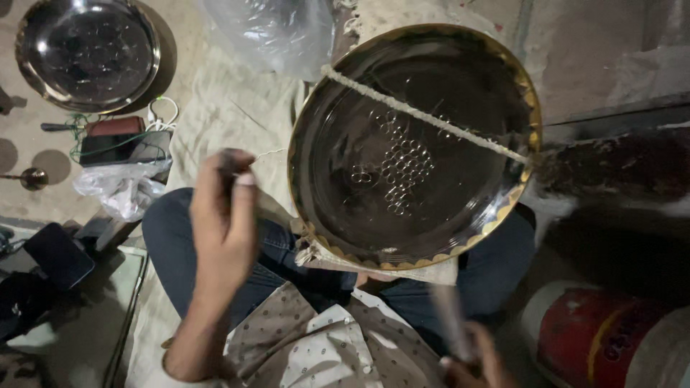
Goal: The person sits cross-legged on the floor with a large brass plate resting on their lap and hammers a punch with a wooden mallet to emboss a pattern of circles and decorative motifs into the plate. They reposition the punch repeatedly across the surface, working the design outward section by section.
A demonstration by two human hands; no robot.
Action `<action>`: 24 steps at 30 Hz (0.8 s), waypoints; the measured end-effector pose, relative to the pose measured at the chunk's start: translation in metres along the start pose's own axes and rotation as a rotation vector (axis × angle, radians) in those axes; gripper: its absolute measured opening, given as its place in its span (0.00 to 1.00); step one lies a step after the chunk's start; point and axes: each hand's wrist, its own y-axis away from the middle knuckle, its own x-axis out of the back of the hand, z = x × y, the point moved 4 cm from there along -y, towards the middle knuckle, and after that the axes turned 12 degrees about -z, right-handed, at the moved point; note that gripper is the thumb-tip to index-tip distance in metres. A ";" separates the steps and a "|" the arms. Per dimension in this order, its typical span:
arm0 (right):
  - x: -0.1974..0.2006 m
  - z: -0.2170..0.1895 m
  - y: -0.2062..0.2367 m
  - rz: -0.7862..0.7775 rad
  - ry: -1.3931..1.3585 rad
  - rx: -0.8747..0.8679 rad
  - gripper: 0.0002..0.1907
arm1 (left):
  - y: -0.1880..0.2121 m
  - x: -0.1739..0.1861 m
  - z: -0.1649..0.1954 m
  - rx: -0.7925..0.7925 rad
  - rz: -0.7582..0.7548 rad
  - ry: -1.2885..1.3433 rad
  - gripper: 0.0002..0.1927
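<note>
Large round dark metal plate with gold scalloped rim (415, 147) rests tilted on lap. Left hand (224, 215) pinches a small tool; right hand (471, 356), blurred, grips a rod. Risk: plate slides off the knees under a blow.

Large round metal tray (413, 147), dark and glossy, gold scalloped rim, tilted up on the lap. Pale twisted cord (424, 115) stretched across its upper face. Cluster of small punched rings near the tray's centre. Thin dark tool (228, 167) left of the tray.
</note>
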 end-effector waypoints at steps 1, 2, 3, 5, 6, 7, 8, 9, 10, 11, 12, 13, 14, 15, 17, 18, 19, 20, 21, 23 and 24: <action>-0.007 -0.010 -0.001 -0.130 -0.073 0.174 0.44 | -0.004 -0.004 -0.003 0.046 -0.018 -0.073 0.14; -0.007 -0.018 0.000 -0.255 -0.147 0.350 0.38 | -0.009 -0.011 0.000 -0.050 -0.046 -0.141 0.16; 0.010 -0.022 0.002 -0.068 -0.079 0.358 0.31 | -0.012 -0.018 0.002 -0.144 -0.073 -0.208 0.19; 0.063 -0.055 0.007 0.330 -0.165 0.420 0.27 | -0.019 -0.027 0.003 -0.187 -0.097 -0.252 0.22; 0.089 -0.075 0.010 0.541 -0.322 0.472 0.31 | -0.024 -0.031 0.000 -0.137 -0.097 -0.228 0.23; 0.113 -0.099 0.010 0.579 -0.379 0.557 0.32 | -0.027 -0.032 -0.002 -0.083 -0.099 -0.205 0.24; 0.135 -0.124 0.009 0.620 -0.436 0.645 0.34 | -0.033 -0.032 0.000 -0.156 -0.091 -0.231 0.22; 0.151 -0.146 0.007 0.618 -0.482 0.684 0.36 | -0.041 -0.032 0.003 -0.229 -0.083 -0.256 0.21; 0.164 -0.167 0.005 0.614 -0.526 0.720 0.38 | -0.047 -0.031 0.006 -0.299 -0.076 -0.280 0.20; 0.172 -0.187 0.000 0.577 -0.569 0.797 0.38 | -0.056 -0.031 0.006 -0.317 -0.105 -0.292 0.21; 0.178 -0.204 -0.004 0.537 -0.612 0.872 0.37 | -0.066 -0.030 0.007 -0.334 -0.135 -0.304 0.22; 0.181 -0.216 -0.006 0.497 -0.654 0.946 0.36 | -0.078 -0.029 0.008 -0.350 -0.165 -0.316 0.23; 0.182 -0.225 -0.008 0.478 -0.709 1.007 0.32 | -0.090 -0.031 0.009 -0.376 -0.203 -0.343 0.22; 0.182 -0.231 -0.012 0.459 -0.765 1.068 0.28 | -0.104 -0.034 0.011 -0.402 -0.243 -0.371 0.20; 0.179 -0.236 -0.018 0.457 -0.856 1.129 0.22 | -0.125 -0.037 0.018 -0.515 -0.343 -0.306 0.22; 0.178 -0.235 -0.022 0.476 -0.894 1.128 0.19 | -0.133 -0.040 0.023 -0.599 -0.406 -0.213 0.25; 0.178 -0.234 -0.025 0.496 -0.930 1.126 0.17 | -0.142 -0.045 0.028 -0.682 -0.471 -0.117 0.28; 0.177 -0.233 -0.026 0.527 -0.898 1.124 0.16 | -0.151 -0.050 0.031 -0.664 -0.556 -0.058 0.28; 0.177 -0.234 -0.026 0.558 -0.865 1.120 0.15 | -0.159 -0.057 0.034 -0.643 -0.641 0.003 0.28; 0.176 -0.233 -0.028 0.600 -0.815 1.134 0.14 | -0.169 -0.068 0.035 -0.493 -0.740 0.073 0.26; 0.175 -0.232 -0.028 0.612 -0.799 1.149 0.14 | -0.173 -0.071 0.031 -0.363 -0.756 0.081 0.24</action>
